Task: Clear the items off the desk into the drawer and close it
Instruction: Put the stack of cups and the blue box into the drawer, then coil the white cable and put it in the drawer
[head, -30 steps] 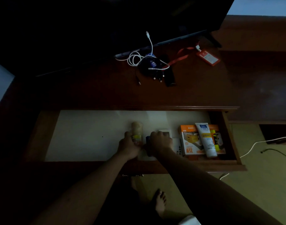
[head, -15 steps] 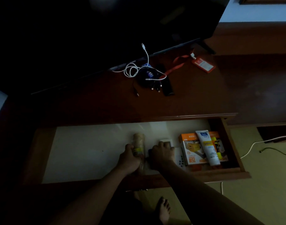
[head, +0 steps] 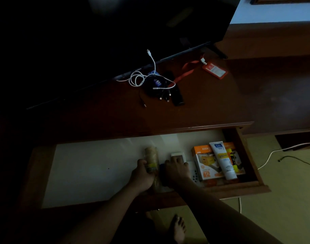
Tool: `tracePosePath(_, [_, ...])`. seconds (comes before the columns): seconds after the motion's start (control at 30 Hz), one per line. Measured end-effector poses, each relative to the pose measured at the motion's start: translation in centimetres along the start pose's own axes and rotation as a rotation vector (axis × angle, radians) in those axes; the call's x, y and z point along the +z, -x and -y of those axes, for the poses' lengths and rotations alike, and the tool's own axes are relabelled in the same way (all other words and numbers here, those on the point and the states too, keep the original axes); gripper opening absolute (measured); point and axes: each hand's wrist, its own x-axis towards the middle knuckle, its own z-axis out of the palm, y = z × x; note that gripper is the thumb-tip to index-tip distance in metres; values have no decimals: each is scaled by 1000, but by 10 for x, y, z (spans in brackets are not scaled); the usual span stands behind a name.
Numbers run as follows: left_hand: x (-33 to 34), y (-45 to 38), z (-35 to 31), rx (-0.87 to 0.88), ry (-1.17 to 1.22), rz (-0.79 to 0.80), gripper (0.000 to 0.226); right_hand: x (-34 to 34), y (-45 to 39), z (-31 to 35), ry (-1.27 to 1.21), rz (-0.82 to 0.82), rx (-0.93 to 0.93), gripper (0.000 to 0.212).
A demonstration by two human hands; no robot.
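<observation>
The wooden drawer (head: 238, 188) is pulled out, its pale floor lit. My left hand (head: 142, 176) grips a tan cylindrical packet (head: 151, 155) lying in the drawer's middle. Beside it, my right hand (head: 176, 170) rests on a white box (head: 177, 154) with something dark blue under the palm. An orange box (head: 203, 164) and a white tube (head: 223, 161) lie at the drawer's right end. On the dark desk (head: 203, 106) remain a white cable (head: 142, 76), a dark bundle of cables (head: 159, 87), a black remote (head: 177, 95) and an orange badge (head: 215, 70) on a lanyard.
A large dark screen (head: 115, 32) stands at the back of the desk. A white cord (head: 274, 152) and a black cord (head: 298, 161) trail over the floor at right. A bare foot (head: 179, 228) shows below the drawer front.
Both hands stay in the drawer on the same things. The view has tilted, so the desk and drawer sit lower in the frame.
</observation>
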Motion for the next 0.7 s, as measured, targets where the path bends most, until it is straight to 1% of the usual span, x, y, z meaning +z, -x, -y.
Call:
tracePosePath(0.13, [2, 0, -3, 12, -27, 6, 55, -2, -4, -3, 20, 39, -14, 61])
tracePosePath(0.3, [2, 0, -6, 27, -49, 15, 50, -2, -10, -6, 11, 37, -13, 53])
tracePosePath(0.43, [-2, -3, -6, 15, -51, 48, 52, -6, -12, -7, 18, 37, -23, 52])
tracePosePath(0.5, [-7, -5, -7, 16, -68, 59, 51, -10, -13, -7, 25, 1, -33, 49])
tracePosePath(0.57, [-13, -8, -10, 39, -95, 62, 52, -17, -15, -7, 8, -70, -47, 42])
tracePosePath(0.67, [-26, -15, -20, 62, -149, 24, 57, -30, -16, -7, -91, -204, -51, 31])
tracePosePath(0.7, [-31, -17, -24, 72, -167, 12, 54, -35, -17, -7, -138, -252, -50, 27])
